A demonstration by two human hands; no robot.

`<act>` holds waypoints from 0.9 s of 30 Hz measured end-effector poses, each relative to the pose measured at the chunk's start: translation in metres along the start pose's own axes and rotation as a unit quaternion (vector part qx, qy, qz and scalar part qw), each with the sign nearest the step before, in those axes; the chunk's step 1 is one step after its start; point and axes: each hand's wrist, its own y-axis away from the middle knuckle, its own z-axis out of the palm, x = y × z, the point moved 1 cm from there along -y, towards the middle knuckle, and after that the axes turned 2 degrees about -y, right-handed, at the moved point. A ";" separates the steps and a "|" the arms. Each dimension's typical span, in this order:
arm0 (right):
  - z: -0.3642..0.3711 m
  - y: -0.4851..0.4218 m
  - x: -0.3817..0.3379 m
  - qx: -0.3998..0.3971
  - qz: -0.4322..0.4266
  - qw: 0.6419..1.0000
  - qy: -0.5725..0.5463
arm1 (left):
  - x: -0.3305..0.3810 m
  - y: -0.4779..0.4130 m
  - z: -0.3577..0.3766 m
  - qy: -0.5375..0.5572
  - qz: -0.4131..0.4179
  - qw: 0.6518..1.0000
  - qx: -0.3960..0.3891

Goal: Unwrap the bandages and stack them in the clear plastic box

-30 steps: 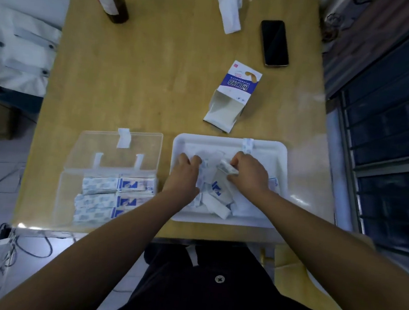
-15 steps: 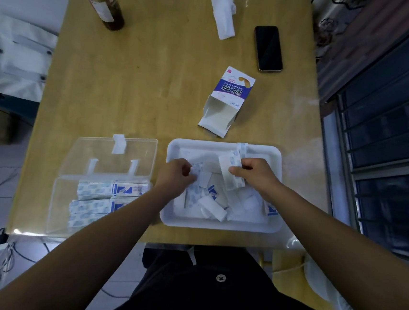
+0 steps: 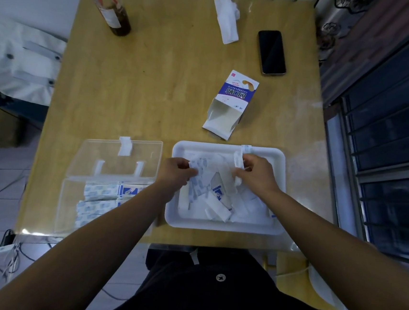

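Above the white plastic tray (image 3: 221, 227) at 5 o'clock, a blue-printed paper wrapper (image 3: 205, 165) is pinched by left hand (image 3: 175, 172) and right hand (image 3: 254, 174); some bandages (image 3: 99, 194) are stacked in the clear plastic box (image 3: 66, 206), and many are left.

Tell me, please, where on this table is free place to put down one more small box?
The widest bare tabletop lies between the bottle, the carton and the clear plastic box. Crowded: the white tray, full of wrappers, with the left hand and right hand holding a bandage over it.
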 end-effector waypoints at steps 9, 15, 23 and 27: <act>0.030 0.017 -0.026 -0.236 0.079 0.961 -0.120 | 0.000 0.005 0.011 0.168 -0.083 0.977 -0.105; 0.027 0.018 -0.023 -0.221 0.098 0.963 -0.122 | 0.000 0.011 0.019 0.209 -0.060 0.961 -0.171; 0.008 0.003 -0.015 -0.092 0.104 0.986 -0.097 | 0.012 0.010 0.051 0.286 -0.067 0.950 -0.105; -0.006 -0.020 0.011 0.097 0.132 0.986 -0.015 | 0.023 -0.006 0.060 0.315 -0.201 0.927 -0.042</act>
